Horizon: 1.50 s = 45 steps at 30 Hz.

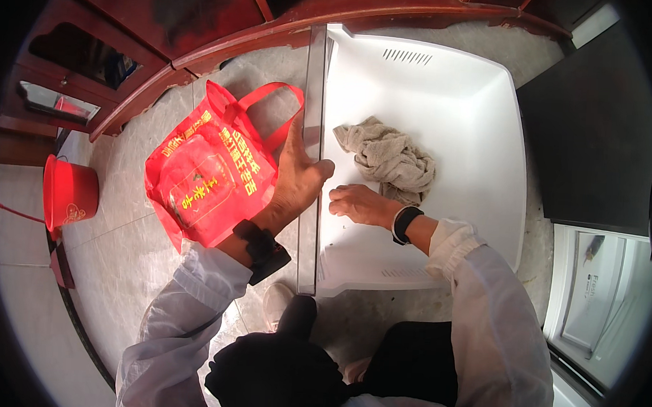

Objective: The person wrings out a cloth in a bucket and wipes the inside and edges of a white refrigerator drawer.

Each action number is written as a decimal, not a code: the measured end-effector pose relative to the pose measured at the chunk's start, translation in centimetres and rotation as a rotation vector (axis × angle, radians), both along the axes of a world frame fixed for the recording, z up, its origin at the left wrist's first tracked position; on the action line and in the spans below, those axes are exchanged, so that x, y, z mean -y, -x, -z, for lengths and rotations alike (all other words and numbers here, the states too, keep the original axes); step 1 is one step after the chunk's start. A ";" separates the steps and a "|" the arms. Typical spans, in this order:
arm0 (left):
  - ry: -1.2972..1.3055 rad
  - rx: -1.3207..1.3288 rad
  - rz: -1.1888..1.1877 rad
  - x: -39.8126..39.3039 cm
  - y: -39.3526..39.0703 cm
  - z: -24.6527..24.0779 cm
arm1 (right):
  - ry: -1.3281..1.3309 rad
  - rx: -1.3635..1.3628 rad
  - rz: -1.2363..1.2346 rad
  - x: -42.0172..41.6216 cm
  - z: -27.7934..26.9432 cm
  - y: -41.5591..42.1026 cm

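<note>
A white plastic refrigerator drawer (471, 122) with a clear front panel (308, 246) rests on the floor before me. My left hand (301, 172) grips that panel, its thumb over the edge and its fingers along the outer side. Inside the drawer, my right hand (363, 205) is low behind the panel with its fingers curled; whether something small is between the fingertips cannot be seen. Just beyond it lies a crumpled beige cloth (391, 157). A few dark specks dot the drawer's bottom near my right hand. Left of the panel, a red shopping bag (213, 171) with yellow writing touches my left forearm.
The open refrigerator compartment (589, 291) is at the right, below a dark door panel (585, 133). Reddish wooden cabinets (214, 18) line the far side. A red bucket (71, 192) stands at the left on the grey tile floor (111, 238).
</note>
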<state>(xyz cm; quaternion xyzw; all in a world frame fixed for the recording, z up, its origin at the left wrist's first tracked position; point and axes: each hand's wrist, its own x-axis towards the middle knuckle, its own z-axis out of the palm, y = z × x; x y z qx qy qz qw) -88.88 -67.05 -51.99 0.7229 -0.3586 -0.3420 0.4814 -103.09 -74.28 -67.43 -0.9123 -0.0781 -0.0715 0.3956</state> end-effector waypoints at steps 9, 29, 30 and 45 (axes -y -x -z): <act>-0.007 -0.081 -0.010 0.3 0.0 0.1 | -0.011 -0.003 0.038 0.1 0.7 0.2; 0.017 -0.068 0.000 0.2 -0.1 0.5 | 0.277 0.034 0.181 -1.2 0.0 0.3; 0.026 -0.078 0.007 0.2 -0.1 0.6 | 0.214 -0.012 0.208 -1.2 -0.7 0.4; 0.022 0.021 0.022 0.3 -0.3 1.3 | -0.725 -0.235 -0.330 -5.7 -19.7 7.7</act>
